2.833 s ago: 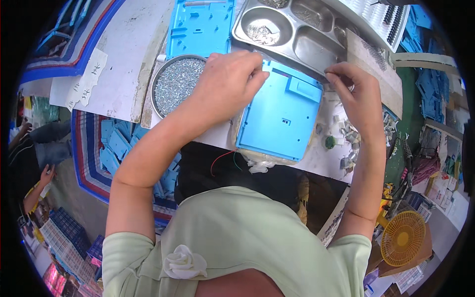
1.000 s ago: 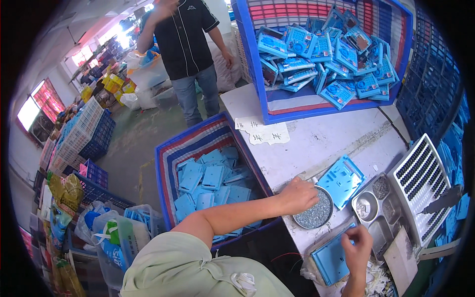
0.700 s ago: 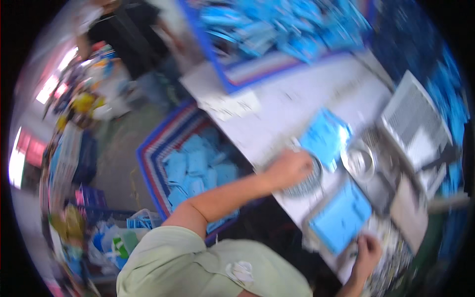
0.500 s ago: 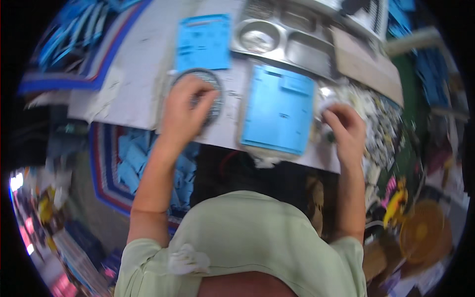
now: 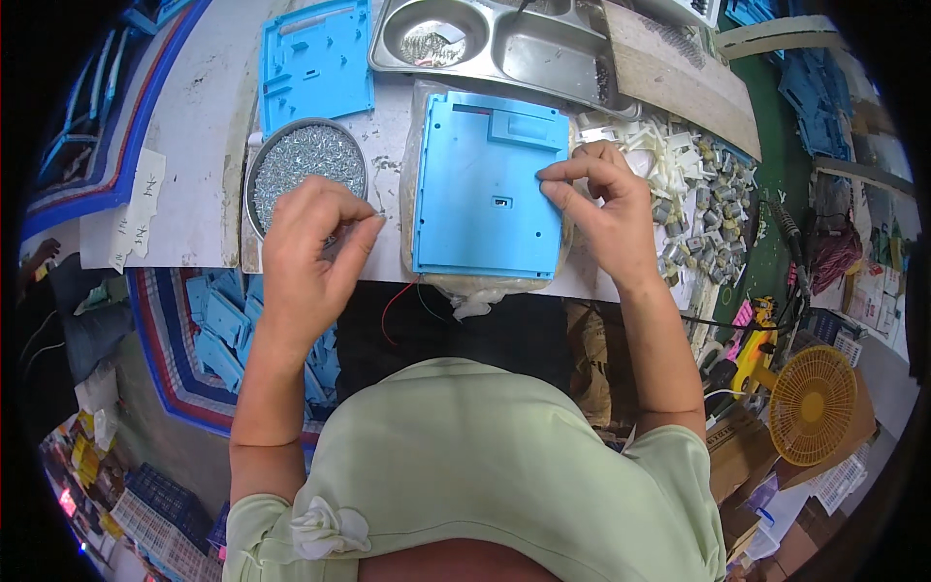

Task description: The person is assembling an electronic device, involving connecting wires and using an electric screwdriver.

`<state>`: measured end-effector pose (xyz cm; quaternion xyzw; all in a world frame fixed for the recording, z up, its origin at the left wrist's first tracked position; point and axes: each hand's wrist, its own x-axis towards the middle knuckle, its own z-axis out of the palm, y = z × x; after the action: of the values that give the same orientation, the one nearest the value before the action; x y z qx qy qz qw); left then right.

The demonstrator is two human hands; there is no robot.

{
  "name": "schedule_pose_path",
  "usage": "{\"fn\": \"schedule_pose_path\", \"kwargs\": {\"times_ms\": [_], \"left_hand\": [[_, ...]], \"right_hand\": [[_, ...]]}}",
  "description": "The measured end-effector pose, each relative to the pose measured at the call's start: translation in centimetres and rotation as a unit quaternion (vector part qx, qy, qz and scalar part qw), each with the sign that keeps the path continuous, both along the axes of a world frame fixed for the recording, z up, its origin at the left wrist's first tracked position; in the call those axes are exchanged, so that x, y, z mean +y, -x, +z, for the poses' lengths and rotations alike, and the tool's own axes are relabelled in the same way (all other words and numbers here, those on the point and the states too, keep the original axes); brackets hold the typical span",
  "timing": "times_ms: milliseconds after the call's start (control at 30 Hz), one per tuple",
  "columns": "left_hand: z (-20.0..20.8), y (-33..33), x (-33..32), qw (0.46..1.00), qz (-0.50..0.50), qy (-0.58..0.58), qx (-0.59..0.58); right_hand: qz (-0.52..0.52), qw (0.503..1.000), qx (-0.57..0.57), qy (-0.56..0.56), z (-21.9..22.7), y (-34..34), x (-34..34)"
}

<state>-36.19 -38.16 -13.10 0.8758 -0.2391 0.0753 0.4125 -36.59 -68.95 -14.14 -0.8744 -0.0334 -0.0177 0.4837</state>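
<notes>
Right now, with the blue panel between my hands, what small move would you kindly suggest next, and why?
Perhaps bring the left hand to the blue panel: it is by the bowl of small metal pieces (whether it holds one is unclear), while the right hand, at the panel's right edge, could steady it.

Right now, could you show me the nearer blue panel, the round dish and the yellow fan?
Nearer blue panel (image 5: 485, 182): head view, on its flat face, just above the small cutout.
Round dish (image 5: 248, 186): head view, on its left rim.
Yellow fan (image 5: 813, 405): head view, middle of its front grille.
</notes>
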Motion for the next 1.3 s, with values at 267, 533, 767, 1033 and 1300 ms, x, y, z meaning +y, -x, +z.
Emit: {"fn": "schedule_pose_path", "kwargs": {"times_ms": [267, 533, 767, 1033, 1300], "left_hand": [[1.4, -0.1, -2.1, 0.997, -0.063, 0.026, 0.025], [1.9, 2.3, -6.0, 0.803, -0.118, 0.361, 0.46], [1.8, 2.8, -5.4, 0.643, -0.117, 0.395, 0.645], [2.3, 2.3, -3.7, 0.702, -0.09, 0.436, 0.556], [3.2, -4.9, 3.0, 0.987, 0.072, 0.138, 0.043]], "right_hand": [[-0.028, 0.997, 0.043, -0.05, 0.7, 0.6, -1.7], [0.121, 0.962, -0.239, -0.058, 3.0, 4.1, 4.4], [0.126, 0.961, -0.245, -0.023, 4.6, 5.2, 4.3], [0.107, 0.948, -0.299, 0.022, 3.9, 3.8, 7.4], [0.03, 0.964, -0.098, -0.244, 3.2, 2.8, 6.3]]}}
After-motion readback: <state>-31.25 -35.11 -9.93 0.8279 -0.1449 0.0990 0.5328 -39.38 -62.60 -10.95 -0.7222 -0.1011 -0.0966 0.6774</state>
